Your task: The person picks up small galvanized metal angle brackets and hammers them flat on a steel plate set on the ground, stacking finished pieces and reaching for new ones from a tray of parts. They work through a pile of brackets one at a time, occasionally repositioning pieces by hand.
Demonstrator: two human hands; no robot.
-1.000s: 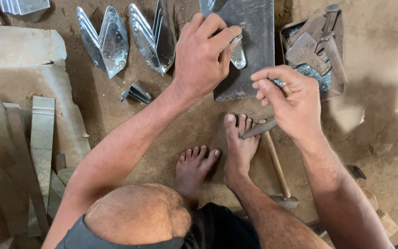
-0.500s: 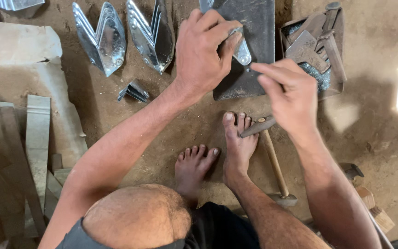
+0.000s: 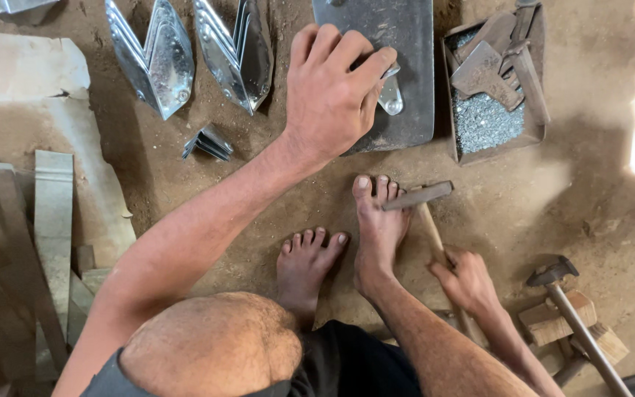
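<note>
My left hand (image 3: 332, 92) presses down on a small shiny metal piece (image 3: 389, 94) lying on the dark steel plate (image 3: 398, 44), fingers curled over it and fingertips pinning its upper end. The plate sits on the dirt floor (image 3: 553, 198) just ahead of my bare feet. My right hand (image 3: 468, 279) is closed around the wooden handle of a hammer (image 3: 420, 197), whose head rests on the floor beside my right foot's toes (image 3: 376, 187), well short of the plate.

As I judge it, this is the holding step: the piece is positioned and steadied, and the hammer is gripped but not yet raised. The next move calls for lifting the hammer over the plate and striking the exposed lower part of the piece, keeping the blow clear of my left fingertips, which sit very close to it.

To the right of the plate stands a metal tray (image 3: 458, 147) with grey filings and some wedge-shaped tools. Folded bright sheet-metal pieces (image 3: 159, 62) lie to the left, and a second hammer (image 3: 564, 287) rests on wooden blocks at lower right.
</note>
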